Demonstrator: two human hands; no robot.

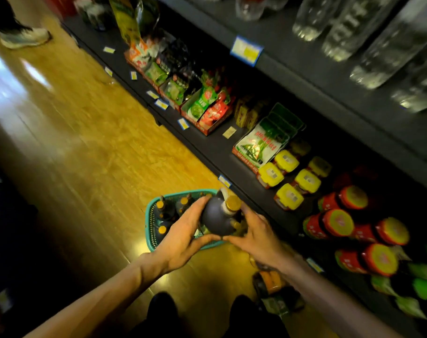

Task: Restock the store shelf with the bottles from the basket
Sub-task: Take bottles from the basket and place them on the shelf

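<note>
A dark bottle (216,217) with a yellow cap is held above the teal basket (151,222), which stands on the wooden floor beside the shelf. My left hand (183,236) grips the bottle's left side and my right hand (257,236) grips its right side. Several more dark bottles with yellow caps (164,215) stand in the basket's left part. The dark bottom shelf (215,147) runs along the right, just past the basket.
On the bottom shelf sit yellow-lidded jars (289,179), red-lidded jars (354,223) and boxes of snack packets (207,108). Clear bottles (354,28) fill the shelf above. Another bottle (271,282) lies on the floor by my right forearm. A person's shoe (24,37) is far left.
</note>
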